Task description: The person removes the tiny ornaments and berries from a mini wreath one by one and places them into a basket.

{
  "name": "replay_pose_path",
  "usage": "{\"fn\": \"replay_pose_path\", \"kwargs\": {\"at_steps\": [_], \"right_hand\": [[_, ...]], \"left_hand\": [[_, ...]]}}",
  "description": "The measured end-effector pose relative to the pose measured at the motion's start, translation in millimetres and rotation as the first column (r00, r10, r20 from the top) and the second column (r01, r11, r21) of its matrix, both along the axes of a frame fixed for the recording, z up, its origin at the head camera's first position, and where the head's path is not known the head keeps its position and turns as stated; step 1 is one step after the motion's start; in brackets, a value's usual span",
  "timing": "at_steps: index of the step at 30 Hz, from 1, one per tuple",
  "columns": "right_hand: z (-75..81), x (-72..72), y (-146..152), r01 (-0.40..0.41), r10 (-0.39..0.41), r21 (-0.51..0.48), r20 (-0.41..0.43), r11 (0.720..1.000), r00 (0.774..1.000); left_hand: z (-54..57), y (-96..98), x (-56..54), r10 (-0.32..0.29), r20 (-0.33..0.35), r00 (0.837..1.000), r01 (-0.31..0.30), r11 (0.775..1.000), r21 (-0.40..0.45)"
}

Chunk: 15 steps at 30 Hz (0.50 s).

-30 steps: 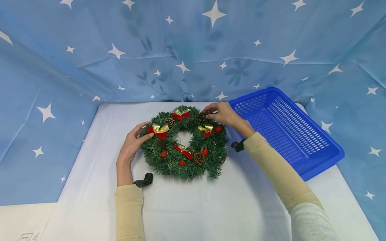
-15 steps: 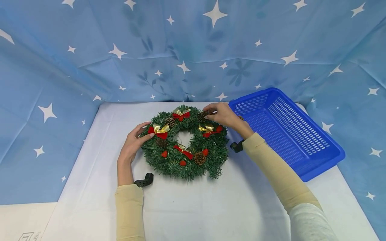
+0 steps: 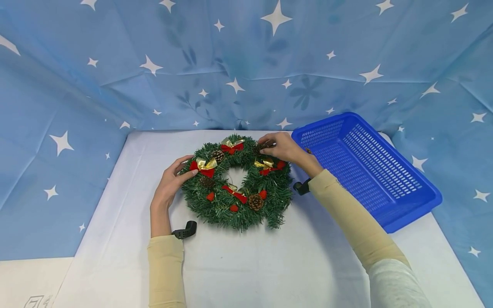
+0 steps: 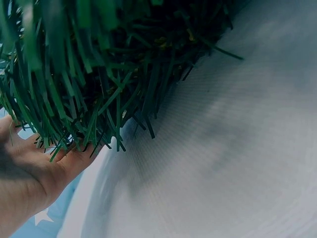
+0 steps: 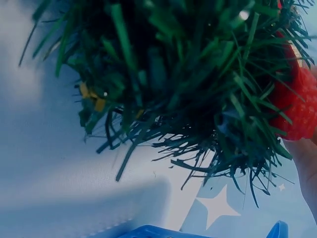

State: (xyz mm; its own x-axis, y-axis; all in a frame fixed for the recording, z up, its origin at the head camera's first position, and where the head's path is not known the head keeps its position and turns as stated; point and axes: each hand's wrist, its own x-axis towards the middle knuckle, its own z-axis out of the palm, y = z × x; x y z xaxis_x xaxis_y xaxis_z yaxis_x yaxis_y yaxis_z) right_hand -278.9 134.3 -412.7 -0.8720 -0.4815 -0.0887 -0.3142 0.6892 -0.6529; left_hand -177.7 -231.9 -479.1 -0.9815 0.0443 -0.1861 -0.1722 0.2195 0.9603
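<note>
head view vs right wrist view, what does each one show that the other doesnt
Only the head view: the left hand, the open middle of the wreath and the pinecone beside the lowest red bow.
Only the right wrist view: the bumpy surface of a red berry up close, and small yellow bits in the wreath.
Both: the wreath, blue basket, starry backdrop and part of the right hand.

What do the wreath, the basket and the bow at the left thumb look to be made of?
Wreath: probably plastic; flat, narrow green strips with a slight sheen.
Basket: likely moulded plastic, smooth; even blue colour and regular slots.
Bow: perhaps ribbon fabric; gold loops look shiny, the red part duller, but the weave is too small to tell.
</note>
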Motion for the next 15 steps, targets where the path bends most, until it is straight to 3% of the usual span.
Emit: {"fn": "replay_pose_path", "kwargs": {"at_steps": [15], "right_hand": [[-1.5,0.1,-3.2,-0.022,0.022,0.011,-0.033,1.0,0.999]], "left_hand": [[-1.0,0.5,-0.3,0.004,0.004,1.0,-0.004,1.0,0.006]]}}
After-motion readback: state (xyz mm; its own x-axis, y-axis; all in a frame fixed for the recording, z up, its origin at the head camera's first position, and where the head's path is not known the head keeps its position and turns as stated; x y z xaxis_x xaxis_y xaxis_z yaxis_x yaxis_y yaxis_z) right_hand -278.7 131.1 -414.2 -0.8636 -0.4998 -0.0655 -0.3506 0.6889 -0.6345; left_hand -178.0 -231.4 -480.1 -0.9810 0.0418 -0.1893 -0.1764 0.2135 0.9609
